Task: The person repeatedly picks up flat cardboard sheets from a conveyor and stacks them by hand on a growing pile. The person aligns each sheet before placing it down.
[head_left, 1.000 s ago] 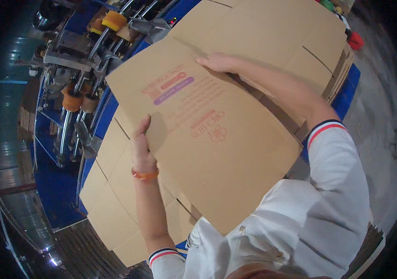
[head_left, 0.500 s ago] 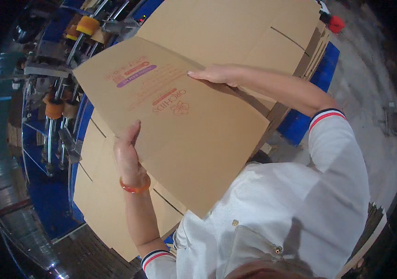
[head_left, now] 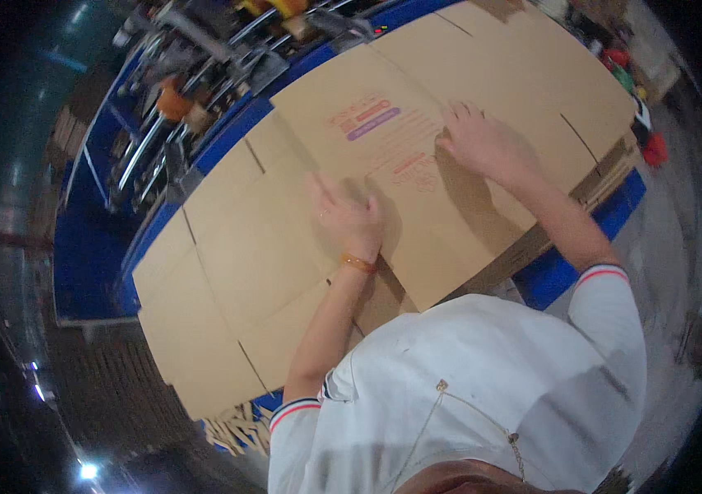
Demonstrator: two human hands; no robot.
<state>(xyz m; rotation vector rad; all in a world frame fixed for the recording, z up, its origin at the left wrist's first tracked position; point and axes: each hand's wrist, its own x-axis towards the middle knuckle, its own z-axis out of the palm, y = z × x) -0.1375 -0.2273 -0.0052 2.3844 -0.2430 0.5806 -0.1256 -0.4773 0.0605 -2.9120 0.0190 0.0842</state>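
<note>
A brown cardboard panel [head_left: 450, 247] with red and purple print lies flat or nearly flat over larger slotted cardboard sheets [head_left: 244, 247]. I cannot tell if it is a separate piece or joined to them. My left hand [head_left: 349, 221], with an orange bangle at the wrist, is at the panel's left edge, thumb apart and fingers stretched forward. At the far right edge of the panel, my right hand [head_left: 487, 146] is palm down with its fingers spread, casting a shadow on the cardboard. Both hands are slightly blurred, so their exact contact is unclear.
A blue machine [head_left: 88, 272] with metal rods and orange rollers [head_left: 175, 100] stands along the left and far side. Cardboard strips [head_left: 240, 430] hang at the lower left. A red object [head_left: 654, 150] is at the far right, above the grey floor [head_left: 647, 239].
The printed panel, raised and tilted between my hands before, has come down onto the sheets, farther right in view. Both hands have moved right, and their hold on its edges has loosened.
</note>
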